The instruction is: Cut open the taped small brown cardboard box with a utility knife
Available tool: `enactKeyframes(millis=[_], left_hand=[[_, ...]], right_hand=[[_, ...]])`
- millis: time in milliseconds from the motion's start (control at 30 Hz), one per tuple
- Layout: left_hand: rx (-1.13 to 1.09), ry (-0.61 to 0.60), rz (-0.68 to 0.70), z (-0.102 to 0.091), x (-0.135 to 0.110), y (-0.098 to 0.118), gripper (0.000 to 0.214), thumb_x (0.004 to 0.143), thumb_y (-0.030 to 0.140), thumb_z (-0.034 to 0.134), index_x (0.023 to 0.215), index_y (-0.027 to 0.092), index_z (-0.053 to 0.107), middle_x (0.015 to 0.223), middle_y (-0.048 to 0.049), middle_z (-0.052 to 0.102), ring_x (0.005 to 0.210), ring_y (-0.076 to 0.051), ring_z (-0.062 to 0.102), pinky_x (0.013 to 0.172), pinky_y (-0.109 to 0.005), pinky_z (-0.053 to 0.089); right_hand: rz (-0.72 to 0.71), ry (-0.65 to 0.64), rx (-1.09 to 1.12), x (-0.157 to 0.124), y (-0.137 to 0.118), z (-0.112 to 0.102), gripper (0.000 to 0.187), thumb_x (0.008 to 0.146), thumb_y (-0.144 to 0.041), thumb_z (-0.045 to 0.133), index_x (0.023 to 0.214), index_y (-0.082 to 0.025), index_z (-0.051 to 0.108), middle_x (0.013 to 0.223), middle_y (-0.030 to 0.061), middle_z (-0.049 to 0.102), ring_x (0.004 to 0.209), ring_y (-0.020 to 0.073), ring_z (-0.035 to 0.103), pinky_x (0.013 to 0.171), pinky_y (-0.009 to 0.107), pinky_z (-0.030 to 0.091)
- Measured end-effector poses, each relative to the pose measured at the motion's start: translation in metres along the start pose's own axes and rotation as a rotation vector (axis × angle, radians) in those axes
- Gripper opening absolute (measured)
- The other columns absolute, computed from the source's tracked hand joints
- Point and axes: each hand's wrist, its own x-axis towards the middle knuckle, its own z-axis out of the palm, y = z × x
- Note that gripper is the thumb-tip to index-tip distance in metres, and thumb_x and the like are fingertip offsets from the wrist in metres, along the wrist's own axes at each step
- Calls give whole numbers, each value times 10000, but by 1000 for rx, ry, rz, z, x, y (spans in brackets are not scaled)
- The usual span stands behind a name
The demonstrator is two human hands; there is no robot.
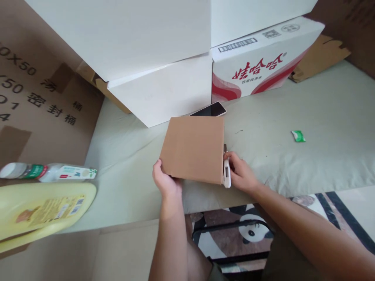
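A small plain brown cardboard box (193, 148) rests on a pale green cloth-covered surface (293, 164). My left hand (165, 181) grips the box's near left corner, fingers curled under it. My right hand (241, 173) is closed on a white utility knife (226, 175), held against the box's right edge with its tip pointing away from me. A dark phone (209, 110) lies just behind the box.
White boxes (164, 86) and a red-and-white printed carton (260, 62) are stacked at the back. A large brown carton (35, 105) stands left. A yellow bottle (41, 210) and a clear bottle (49, 171) lie at the left. A small green wrapper (298, 136) lies right.
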Motion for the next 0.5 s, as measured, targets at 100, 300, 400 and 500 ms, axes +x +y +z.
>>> enactKeyframes(millis=[100, 300, 400, 500], left_hand=[[-8, 25, -12, -1, 2, 2, 302, 688, 415, 653, 875, 179, 671, 903, -45, 702, 802, -198, 652, 664, -286, 464], [36, 0, -2, -8, 7, 2, 304, 701, 426, 644, 882, 184, 675, 886, -54, 705, 809, -213, 660, 665, -293, 448], [59, -20, 5, -9, 9, 1, 308, 701, 442, 640, 878, 190, 660, 868, -46, 700, 803, -216, 663, 663, -295, 447], [28, -1, 25, -8, 10, 2, 296, 680, 424, 648, 851, 182, 651, 856, -42, 697, 782, -205, 658, 664, -287, 450]], right_hand=[[-8, 11, 14, 0, -1, 0, 204, 805, -241, 478, 1005, -250, 442, 621, -46, 580, 542, 169, 537, 556, 290, 366], [5, 109, 64, -2, 1, 4, 176, 838, -248, 495, 1014, -251, 489, 638, -36, 584, 548, 166, 534, 567, 296, 391], [10, 170, 154, -1, 3, 5, 155, 860, -291, 529, 1005, -252, 495, 662, -32, 597, 564, 164, 550, 564, 293, 415], [15, 257, 178, -1, 4, 4, 183, 894, -403, 560, 966, -257, 476, 597, -60, 530, 515, 155, 497, 525, 285, 394]])
